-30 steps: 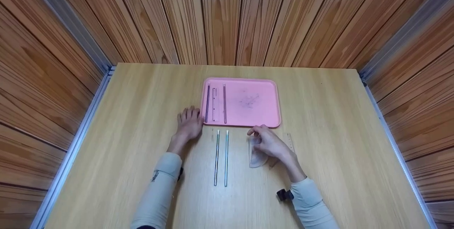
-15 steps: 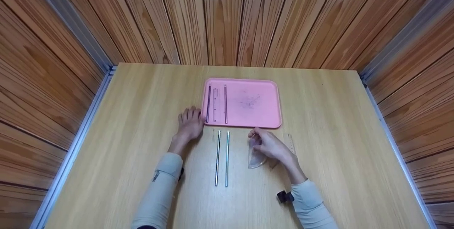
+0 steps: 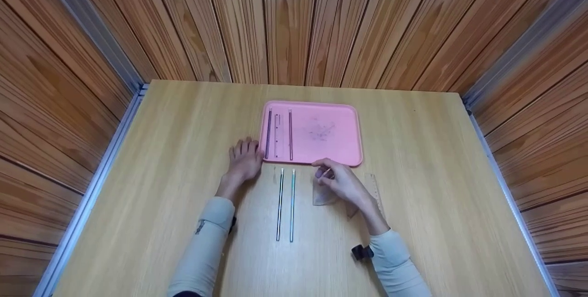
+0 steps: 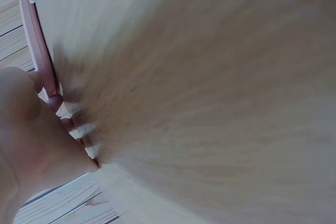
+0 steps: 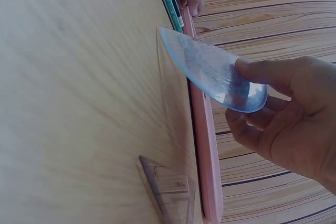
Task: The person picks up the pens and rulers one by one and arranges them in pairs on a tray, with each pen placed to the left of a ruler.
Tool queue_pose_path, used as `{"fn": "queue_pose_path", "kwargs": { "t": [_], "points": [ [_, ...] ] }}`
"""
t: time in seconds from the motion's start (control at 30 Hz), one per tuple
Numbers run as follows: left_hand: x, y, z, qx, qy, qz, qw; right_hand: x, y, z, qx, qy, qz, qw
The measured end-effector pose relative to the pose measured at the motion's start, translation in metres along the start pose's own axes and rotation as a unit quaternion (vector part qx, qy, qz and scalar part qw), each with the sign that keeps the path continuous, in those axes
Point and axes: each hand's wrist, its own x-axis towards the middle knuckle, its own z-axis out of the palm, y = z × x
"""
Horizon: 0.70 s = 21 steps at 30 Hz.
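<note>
My right hand pinches a clear protractor by one end, thumb on its face and fingers behind. The right wrist view has it tilted over the table, beside the front rim of the pink tray. Part of a clear set square lies on the table below; in the head view my right hand and wrist cover some of it. My left hand rests at the tray's front left corner with its fingers straight and spread, thumb side against the rim.
Two slim metallic-looking pencils lie side by side on the table in front of the tray. Inside the tray, at its left, are a clear ruler and two dark pencils. Wood-patterned walls enclose the table's back and sides.
My right hand has raised the protractor off the table and moved it slightly left, toward the tray. The left hand stays at the tray corner.
</note>
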Motion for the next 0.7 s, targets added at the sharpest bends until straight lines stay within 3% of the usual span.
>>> {"fn": "queue_pose_path", "kwargs": {
  "t": [0.2,0.4,0.7],
  "points": [
    [0.0,-0.001,0.0,0.002,-0.002,0.002,1.0,0.007,-0.001,0.007,0.063,0.059,0.027,0.996],
    [0.0,-0.002,0.0,-0.001,0.0,-0.001,1.0,0.016,-0.001,0.007,0.074,0.132,0.029,0.988],
    [0.001,-0.002,0.0,-0.007,-0.001,-0.007,0.9999,0.03,-0.002,0.003,0.042,0.132,0.025,0.99]
  ]
}}
